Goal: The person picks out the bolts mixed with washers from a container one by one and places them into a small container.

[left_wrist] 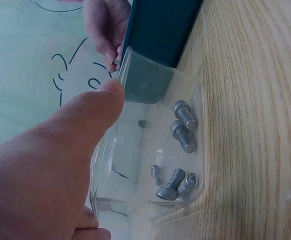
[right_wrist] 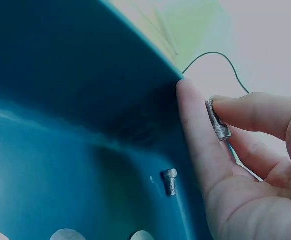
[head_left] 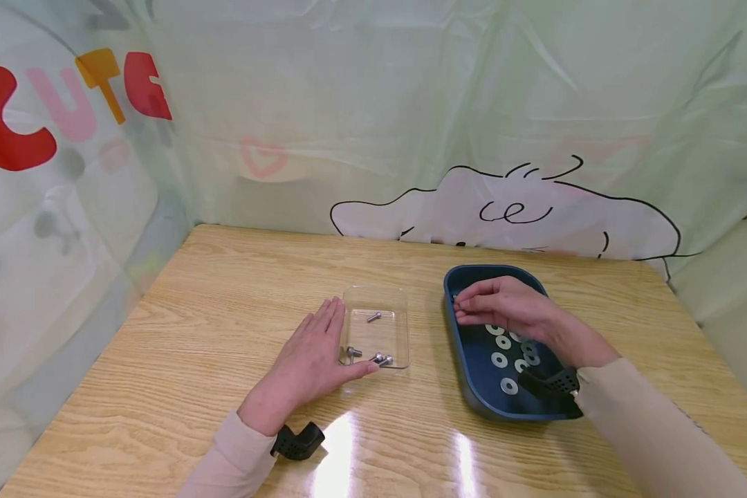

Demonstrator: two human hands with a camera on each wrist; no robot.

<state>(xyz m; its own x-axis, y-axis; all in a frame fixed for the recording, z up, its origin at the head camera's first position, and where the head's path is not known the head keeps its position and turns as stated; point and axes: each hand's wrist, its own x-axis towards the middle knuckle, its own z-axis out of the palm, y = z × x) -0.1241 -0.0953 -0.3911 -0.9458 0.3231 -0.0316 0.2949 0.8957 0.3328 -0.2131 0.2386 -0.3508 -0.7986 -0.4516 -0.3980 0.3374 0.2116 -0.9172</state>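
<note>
My left hand [head_left: 311, 360] lies beside a small clear plastic box [head_left: 408, 332], straight fingers along its left side and thumb at the near edge. In the left wrist view the thumb [left_wrist: 98, 107] touches the rim. Several socket-head screws [left_wrist: 181, 136] lie inside that box. Over the far left part of a dark blue bin [head_left: 467, 387], my right hand [head_left: 513, 304] pinches a socket-head screw [right_wrist: 217, 120] between thumb and fingers. Another screw [right_wrist: 170, 182] sits on the bin's floor by the wall. Flat washers [head_left: 500, 360] are spread across the bin floor.
Both containers stand on a wood-grain table [head_left: 224, 290], the bin to the right of the clear box. A printed curtain [head_left: 348, 124] hangs behind the table and along its sides. Black bands with cameras [head_left: 299, 441] are on both wrists.
</note>
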